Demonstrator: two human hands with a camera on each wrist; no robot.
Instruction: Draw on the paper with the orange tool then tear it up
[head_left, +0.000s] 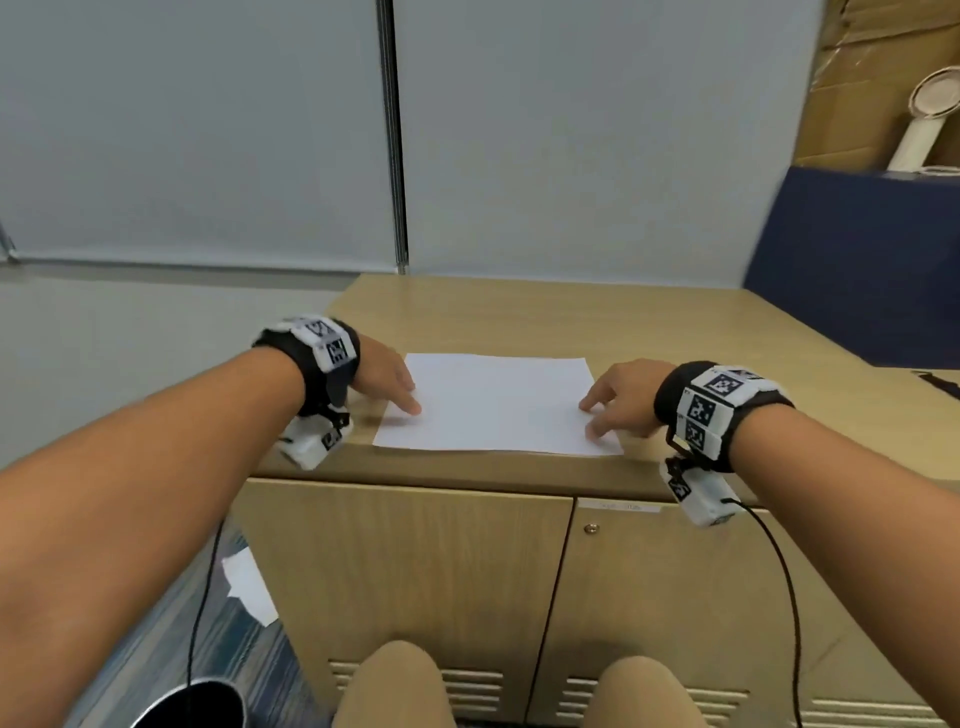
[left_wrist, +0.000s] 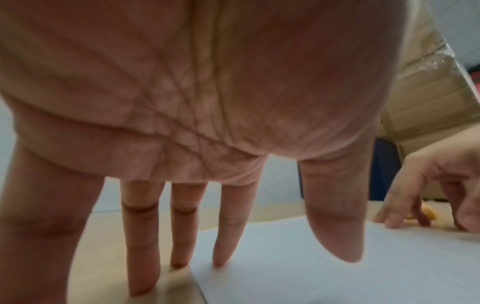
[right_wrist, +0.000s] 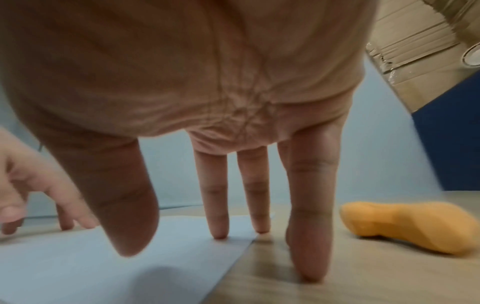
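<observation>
Paper (head_left: 498, 402) plain white, flat; orange tool (right_wrist: 405, 226) stubby, lumpy, rt.

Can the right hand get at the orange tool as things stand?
Probably yes. The orange tool lies on the cabinet top just beside the right hand, on its outer side, with nothing between them in the right wrist view. That hand is open, fingertips on the paper edge, holding nothing.
</observation>
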